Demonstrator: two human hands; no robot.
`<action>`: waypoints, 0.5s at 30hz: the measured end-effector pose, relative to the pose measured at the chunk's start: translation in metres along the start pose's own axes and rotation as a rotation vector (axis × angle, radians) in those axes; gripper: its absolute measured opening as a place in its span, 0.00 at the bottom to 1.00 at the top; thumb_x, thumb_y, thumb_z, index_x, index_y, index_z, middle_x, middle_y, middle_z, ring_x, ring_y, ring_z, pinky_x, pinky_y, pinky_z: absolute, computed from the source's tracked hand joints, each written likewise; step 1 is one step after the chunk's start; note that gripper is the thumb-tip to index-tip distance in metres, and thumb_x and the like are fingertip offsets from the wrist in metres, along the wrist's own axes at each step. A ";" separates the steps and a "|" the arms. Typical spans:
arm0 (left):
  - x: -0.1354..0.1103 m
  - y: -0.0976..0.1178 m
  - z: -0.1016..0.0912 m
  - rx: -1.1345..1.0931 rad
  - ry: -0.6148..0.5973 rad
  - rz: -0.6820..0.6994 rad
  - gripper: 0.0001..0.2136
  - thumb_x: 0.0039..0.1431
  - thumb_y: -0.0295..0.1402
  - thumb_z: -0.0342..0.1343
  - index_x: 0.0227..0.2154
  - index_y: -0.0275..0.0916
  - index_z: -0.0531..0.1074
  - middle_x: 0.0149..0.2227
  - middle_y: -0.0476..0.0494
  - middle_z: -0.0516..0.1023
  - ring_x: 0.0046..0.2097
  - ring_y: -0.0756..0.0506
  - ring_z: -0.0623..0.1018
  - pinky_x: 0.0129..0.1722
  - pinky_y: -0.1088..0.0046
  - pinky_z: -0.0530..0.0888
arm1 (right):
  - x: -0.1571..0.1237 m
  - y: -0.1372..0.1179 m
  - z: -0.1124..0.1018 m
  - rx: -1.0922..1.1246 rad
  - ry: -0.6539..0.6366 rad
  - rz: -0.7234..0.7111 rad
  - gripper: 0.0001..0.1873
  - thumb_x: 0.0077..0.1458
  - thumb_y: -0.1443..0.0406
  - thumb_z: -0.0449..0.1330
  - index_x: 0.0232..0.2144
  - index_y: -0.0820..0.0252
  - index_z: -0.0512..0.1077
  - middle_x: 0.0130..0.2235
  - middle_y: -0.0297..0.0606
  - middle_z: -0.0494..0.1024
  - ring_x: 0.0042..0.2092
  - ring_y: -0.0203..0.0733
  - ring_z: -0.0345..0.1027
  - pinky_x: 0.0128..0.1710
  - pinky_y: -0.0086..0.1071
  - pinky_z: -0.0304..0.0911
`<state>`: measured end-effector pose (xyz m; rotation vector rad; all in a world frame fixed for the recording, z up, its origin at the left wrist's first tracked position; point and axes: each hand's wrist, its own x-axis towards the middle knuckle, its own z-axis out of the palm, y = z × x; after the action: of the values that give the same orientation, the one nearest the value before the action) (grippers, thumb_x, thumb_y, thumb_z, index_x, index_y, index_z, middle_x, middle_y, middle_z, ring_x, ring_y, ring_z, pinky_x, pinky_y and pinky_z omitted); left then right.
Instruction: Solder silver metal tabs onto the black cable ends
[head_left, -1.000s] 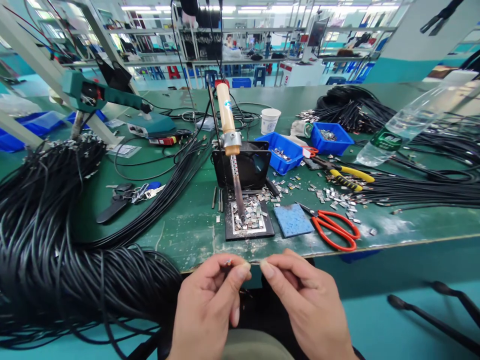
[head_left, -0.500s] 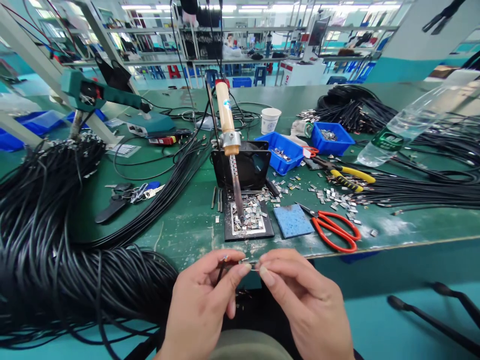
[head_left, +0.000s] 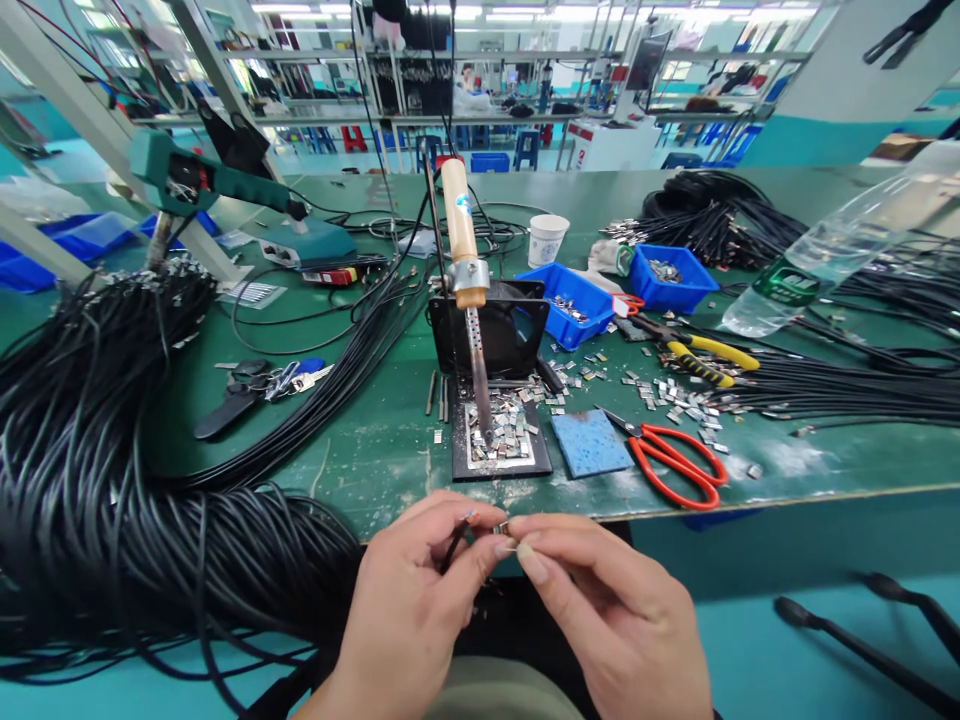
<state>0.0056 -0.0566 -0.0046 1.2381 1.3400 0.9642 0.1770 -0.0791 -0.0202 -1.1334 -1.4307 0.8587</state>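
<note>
Both hands meet over my lap, just below the bench edge. My left hand (head_left: 427, 590) is closed around the end of a black cable (head_left: 455, 545), whose thin coloured wire ends show by the index finger. Fingertips of my right hand (head_left: 611, 600) pinch beside the left ones, at a small shiny metal piece (head_left: 501, 528) and a thin wire; which fingers bear the piece is hard to see. Ahead of the hands, a soldering iron (head_left: 474, 330) points down in its stand at a plate (head_left: 459, 470) heaped with small metal connectors (head_left: 510, 425).
A blue sponge (head_left: 592, 443) and red-handled scissors (head_left: 682, 465) lie right of the plate. Yellow-handled pliers (head_left: 709, 355), blue bins (head_left: 574, 325) and a plastic bottle (head_left: 799, 285) stand beyond. A black cable bundle (head_left: 247, 560) hangs over the left edge; a fan (head_left: 442, 340) stands behind the iron.
My hands have come closer together, with the right fingertips now against the left ones. The whole view has shifted slightly; the bench items look unmoved.
</note>
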 end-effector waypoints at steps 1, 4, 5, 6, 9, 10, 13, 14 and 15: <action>0.000 0.000 0.000 0.009 -0.005 0.008 0.04 0.60 0.35 0.67 0.32 0.43 0.85 0.32 0.46 0.79 0.21 0.52 0.69 0.19 0.78 0.66 | 0.000 0.000 0.000 -0.008 -0.004 -0.004 0.10 0.61 0.72 0.66 0.38 0.51 0.83 0.40 0.33 0.87 0.42 0.40 0.83 0.44 0.28 0.79; 0.000 -0.002 -0.001 0.040 -0.018 0.012 0.05 0.61 0.36 0.66 0.32 0.43 0.85 0.31 0.46 0.80 0.21 0.51 0.69 0.19 0.77 0.65 | 0.001 0.000 0.000 -0.025 -0.014 -0.007 0.09 0.61 0.72 0.66 0.38 0.52 0.83 0.40 0.34 0.87 0.41 0.40 0.84 0.44 0.28 0.79; 0.000 -0.002 -0.001 0.048 -0.023 0.008 0.05 0.61 0.36 0.66 0.32 0.43 0.85 0.31 0.46 0.80 0.21 0.51 0.69 0.19 0.77 0.65 | 0.002 -0.001 0.000 -0.031 -0.018 -0.008 0.09 0.61 0.72 0.66 0.38 0.52 0.83 0.40 0.34 0.87 0.41 0.40 0.84 0.44 0.28 0.79; 0.000 -0.002 -0.001 0.054 -0.027 0.002 0.05 0.61 0.36 0.66 0.32 0.43 0.85 0.31 0.46 0.80 0.21 0.51 0.69 0.19 0.77 0.65 | 0.002 -0.001 0.001 -0.037 -0.021 -0.005 0.09 0.61 0.72 0.66 0.38 0.52 0.83 0.41 0.34 0.87 0.41 0.41 0.84 0.44 0.28 0.79; 0.001 0.000 -0.002 0.050 -0.030 -0.022 0.05 0.61 0.37 0.66 0.33 0.43 0.84 0.30 0.47 0.79 0.22 0.51 0.68 0.21 0.76 0.65 | 0.004 -0.002 0.002 -0.050 -0.019 -0.006 0.08 0.61 0.71 0.66 0.38 0.52 0.83 0.40 0.35 0.87 0.41 0.41 0.83 0.43 0.29 0.79; 0.002 0.000 -0.003 0.037 -0.042 -0.043 0.05 0.60 0.37 0.67 0.33 0.43 0.84 0.29 0.48 0.78 0.23 0.51 0.68 0.23 0.76 0.65 | 0.005 -0.001 0.001 -0.051 -0.017 -0.006 0.08 0.61 0.71 0.66 0.37 0.52 0.83 0.40 0.34 0.87 0.41 0.41 0.83 0.43 0.29 0.79; 0.001 0.000 -0.008 -0.099 -0.121 -0.164 0.09 0.61 0.41 0.67 0.38 0.42 0.83 0.28 0.50 0.74 0.27 0.50 0.66 0.26 0.76 0.64 | 0.008 0.004 -0.003 -0.047 0.019 -0.009 0.08 0.62 0.71 0.65 0.38 0.51 0.82 0.41 0.33 0.87 0.42 0.39 0.83 0.44 0.27 0.78; 0.001 -0.001 -0.010 -0.165 -0.147 -0.207 0.11 0.63 0.43 0.65 0.41 0.42 0.83 0.29 0.50 0.73 0.27 0.50 0.65 0.26 0.76 0.63 | 0.009 0.006 -0.005 -0.047 0.040 -0.005 0.09 0.62 0.71 0.65 0.38 0.51 0.81 0.42 0.33 0.87 0.43 0.39 0.83 0.44 0.26 0.78; 0.000 -0.001 -0.012 -0.222 -0.161 -0.241 0.14 0.65 0.45 0.62 0.43 0.41 0.82 0.29 0.50 0.73 0.27 0.51 0.63 0.26 0.75 0.61 | 0.009 0.009 -0.007 -0.047 0.062 -0.005 0.09 0.63 0.71 0.65 0.39 0.50 0.81 0.43 0.33 0.87 0.44 0.39 0.82 0.45 0.27 0.78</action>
<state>-0.0067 -0.0555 -0.0042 0.9407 1.1894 0.8007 0.1855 -0.0681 -0.0248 -1.1813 -1.4088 0.7833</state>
